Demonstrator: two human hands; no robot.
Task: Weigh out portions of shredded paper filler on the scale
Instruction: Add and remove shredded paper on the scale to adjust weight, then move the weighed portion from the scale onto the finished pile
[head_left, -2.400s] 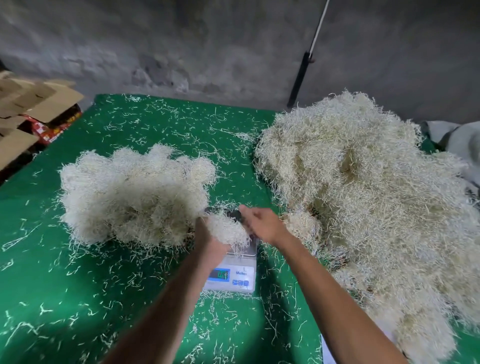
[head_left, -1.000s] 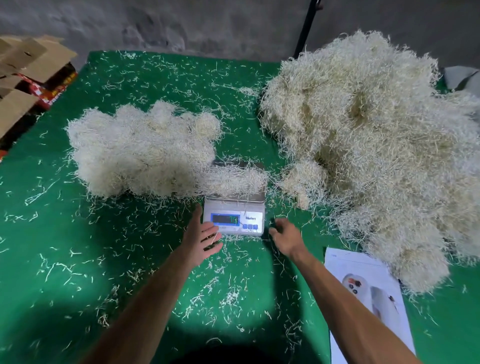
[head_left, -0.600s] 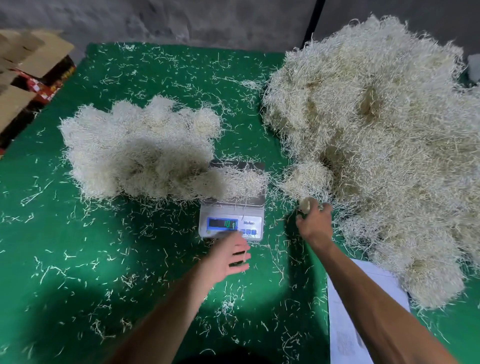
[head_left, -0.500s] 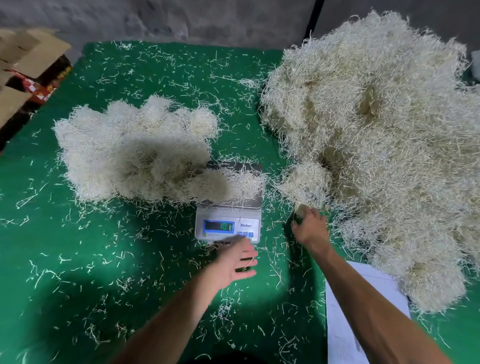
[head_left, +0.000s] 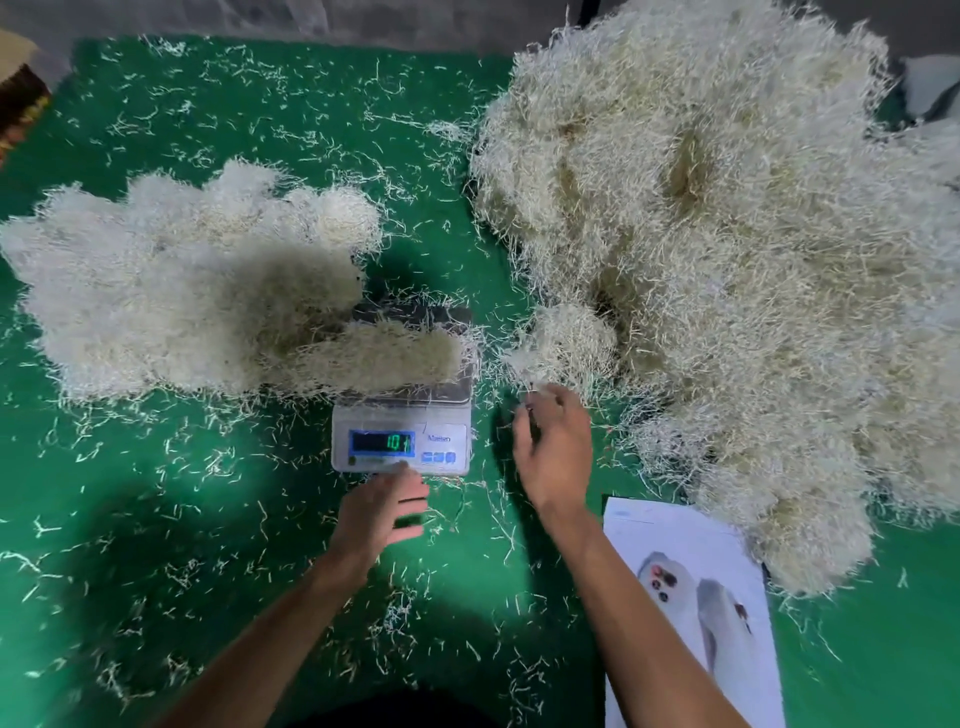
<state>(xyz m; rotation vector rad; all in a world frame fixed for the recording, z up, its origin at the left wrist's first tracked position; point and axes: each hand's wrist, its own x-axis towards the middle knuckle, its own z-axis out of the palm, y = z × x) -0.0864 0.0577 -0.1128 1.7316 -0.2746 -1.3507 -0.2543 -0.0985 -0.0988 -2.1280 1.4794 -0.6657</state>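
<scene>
While the portion (head_left: 384, 358) rests on the scale (head_left: 402, 441) touching the weighed heap (head_left: 182, 291), a false reading is likely; left hand (head_left: 384, 512) lies slack, right hand (head_left: 553, 447) pinches shreds beside the bulk pile (head_left: 727, 260)

Scale (head_left: 402, 441) between 2 filler heaps (portion (head_left: 384, 356) on platform), sheet (head_left: 691, 613) front-right.

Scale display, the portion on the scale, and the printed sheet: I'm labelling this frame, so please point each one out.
scale display (head_left: 382, 443), head view, on the lit digits.
portion on the scale (head_left: 384, 356), head view, middle of the clump.
printed sheet (head_left: 696, 587), head view, on the pictured area.
</scene>
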